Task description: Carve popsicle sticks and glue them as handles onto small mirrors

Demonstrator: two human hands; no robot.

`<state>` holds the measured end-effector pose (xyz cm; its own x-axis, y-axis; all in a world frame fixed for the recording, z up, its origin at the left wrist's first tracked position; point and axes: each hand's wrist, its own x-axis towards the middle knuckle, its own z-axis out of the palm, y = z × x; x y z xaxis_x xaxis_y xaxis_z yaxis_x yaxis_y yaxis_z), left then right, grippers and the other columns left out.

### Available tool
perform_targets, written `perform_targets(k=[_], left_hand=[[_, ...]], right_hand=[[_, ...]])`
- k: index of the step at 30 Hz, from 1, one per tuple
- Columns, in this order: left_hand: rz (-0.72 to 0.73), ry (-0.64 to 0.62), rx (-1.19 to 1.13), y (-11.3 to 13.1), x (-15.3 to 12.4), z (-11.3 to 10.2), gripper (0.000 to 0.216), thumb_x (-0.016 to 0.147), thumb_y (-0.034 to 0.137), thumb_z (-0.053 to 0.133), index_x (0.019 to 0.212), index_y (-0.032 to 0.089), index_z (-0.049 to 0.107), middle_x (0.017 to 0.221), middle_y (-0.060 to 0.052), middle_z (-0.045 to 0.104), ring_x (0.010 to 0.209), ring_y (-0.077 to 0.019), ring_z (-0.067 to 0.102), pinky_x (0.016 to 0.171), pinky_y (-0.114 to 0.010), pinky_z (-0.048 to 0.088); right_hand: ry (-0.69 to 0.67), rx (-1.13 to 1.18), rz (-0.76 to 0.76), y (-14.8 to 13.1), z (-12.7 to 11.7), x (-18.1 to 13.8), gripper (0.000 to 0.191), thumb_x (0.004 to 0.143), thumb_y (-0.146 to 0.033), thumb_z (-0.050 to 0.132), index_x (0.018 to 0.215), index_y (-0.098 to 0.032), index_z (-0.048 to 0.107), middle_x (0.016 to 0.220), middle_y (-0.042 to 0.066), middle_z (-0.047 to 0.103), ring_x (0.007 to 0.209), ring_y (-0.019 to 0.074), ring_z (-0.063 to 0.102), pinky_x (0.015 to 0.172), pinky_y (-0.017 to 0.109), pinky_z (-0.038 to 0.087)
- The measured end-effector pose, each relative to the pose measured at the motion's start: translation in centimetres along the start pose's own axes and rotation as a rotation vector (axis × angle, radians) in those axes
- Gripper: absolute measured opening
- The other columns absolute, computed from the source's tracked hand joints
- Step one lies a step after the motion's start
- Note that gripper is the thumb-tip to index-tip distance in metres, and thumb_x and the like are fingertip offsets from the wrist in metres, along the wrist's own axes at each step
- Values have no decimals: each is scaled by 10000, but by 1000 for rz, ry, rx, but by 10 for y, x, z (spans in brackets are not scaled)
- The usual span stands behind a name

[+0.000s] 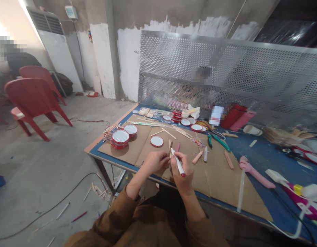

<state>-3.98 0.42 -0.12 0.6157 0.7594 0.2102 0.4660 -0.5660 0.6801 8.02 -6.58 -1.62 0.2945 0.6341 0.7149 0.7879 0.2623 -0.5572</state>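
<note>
My right hand is closed round a white marker with a red end, its tip pointing away from me. Close beside it, my left hand pinches a small wooden craft stick near the marker's tip. Both hands are over the cardboard sheet at the table's near edge. Just beyond them lies a round white disc with a red rim. A pink stick lies behind the marker. More red-rimmed discs are stacked to the left, with thin sticks beside them.
Green-handled pliers, a pink glue gun and a purple package are on the right. Red and pink cylinders stand near the perforated metal panel. Red chairs and a person occupy the far left. Sticks litter the floor.
</note>
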Motion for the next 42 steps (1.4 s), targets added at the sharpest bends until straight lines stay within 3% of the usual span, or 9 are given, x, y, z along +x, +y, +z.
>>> perform_targets(k=[42], left_hand=[[-25,0,47,-1,0,1,220,838,279,471,685,174,589,643,5,593,614,-119,494,557,-195,300]], right_hand=[[38,-1,11,-2,-2,1,153,847,-290,524,945,-185,575,815,54,654,721,163,632,645,276,512]])
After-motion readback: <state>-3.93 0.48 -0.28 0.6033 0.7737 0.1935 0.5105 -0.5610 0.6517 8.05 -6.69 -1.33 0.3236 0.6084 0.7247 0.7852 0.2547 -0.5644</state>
